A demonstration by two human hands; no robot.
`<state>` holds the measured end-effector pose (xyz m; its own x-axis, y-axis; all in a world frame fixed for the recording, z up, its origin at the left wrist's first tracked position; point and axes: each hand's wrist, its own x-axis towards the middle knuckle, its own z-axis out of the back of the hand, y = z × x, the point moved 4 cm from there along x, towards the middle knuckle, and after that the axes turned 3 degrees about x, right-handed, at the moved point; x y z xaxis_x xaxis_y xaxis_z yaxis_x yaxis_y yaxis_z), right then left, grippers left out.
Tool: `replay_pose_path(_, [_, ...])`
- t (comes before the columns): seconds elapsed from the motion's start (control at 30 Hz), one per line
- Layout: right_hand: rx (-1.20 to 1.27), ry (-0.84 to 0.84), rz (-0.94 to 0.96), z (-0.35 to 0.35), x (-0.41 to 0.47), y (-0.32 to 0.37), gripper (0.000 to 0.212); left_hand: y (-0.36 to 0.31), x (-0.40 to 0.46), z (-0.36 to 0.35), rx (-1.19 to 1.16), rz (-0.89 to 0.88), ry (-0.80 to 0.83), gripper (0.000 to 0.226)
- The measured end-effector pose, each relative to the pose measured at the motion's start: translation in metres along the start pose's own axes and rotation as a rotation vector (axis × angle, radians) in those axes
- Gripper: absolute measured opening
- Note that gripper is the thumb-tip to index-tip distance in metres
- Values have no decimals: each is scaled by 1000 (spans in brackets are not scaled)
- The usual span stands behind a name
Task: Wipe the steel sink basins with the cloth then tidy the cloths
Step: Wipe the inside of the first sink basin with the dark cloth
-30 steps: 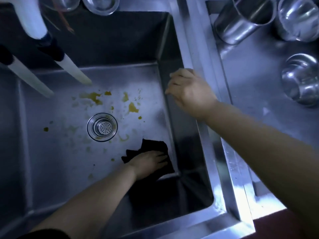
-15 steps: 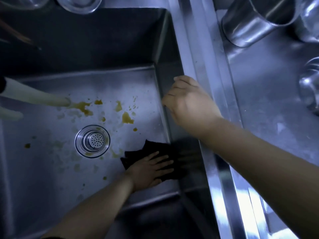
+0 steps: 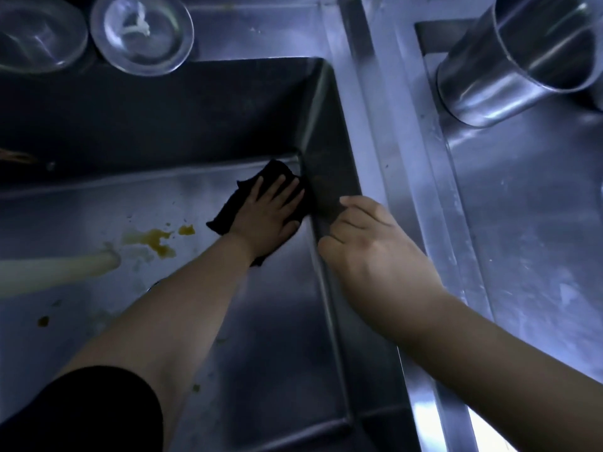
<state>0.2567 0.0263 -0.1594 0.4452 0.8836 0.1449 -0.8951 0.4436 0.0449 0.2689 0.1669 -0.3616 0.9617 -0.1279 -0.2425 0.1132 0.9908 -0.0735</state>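
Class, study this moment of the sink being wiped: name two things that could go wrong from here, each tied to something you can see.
1. The left hand presses the black cloth flat in the far right corner of the basin, while the yellow stains lie to its left, so they may be missed.
2. The right hand rests over the sink's right wall; on wet steel it might slip.
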Motion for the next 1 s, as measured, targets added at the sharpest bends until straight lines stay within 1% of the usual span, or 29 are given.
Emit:
replay_pose_path(0.13, [-20, 30, -6, -2, -2, 0, 25, 19, 25, 13, 21, 76, 23, 62])
replay_pose_path(0.23, [-5, 43, -6, -2, -1, 2, 25, 27, 26, 16, 3, 48, 36, 60])
replay_pose_path(0.33, [-5, 36, -9, 0, 1, 2, 26, 27, 9, 13, -12, 63, 32, 59])
replay_pose_path(0.47, [1, 49, -5, 1, 2, 2, 25, 10, -45, -3, 8, 90, 63, 57])
replay_pose_path(0.63, [11, 72, 12, 4, 1, 5, 25, -41, -123, -28, -64, 27, -6, 57])
replay_pose_path(0.73, [0, 83, 22, 4, 1, 6, 26, -76, -165, -39, -109, -34, -4, 53])
replay_pose_path(0.87, [-37, 145, 24, 2, 2, 4, 25, -110, -212, -56, -118, -124, 38, 52])
replay_pose_path(1.0, [-41, 155, 12, 1, 1, 6, 26, -133, -248, -67, -86, -245, 119, 53])
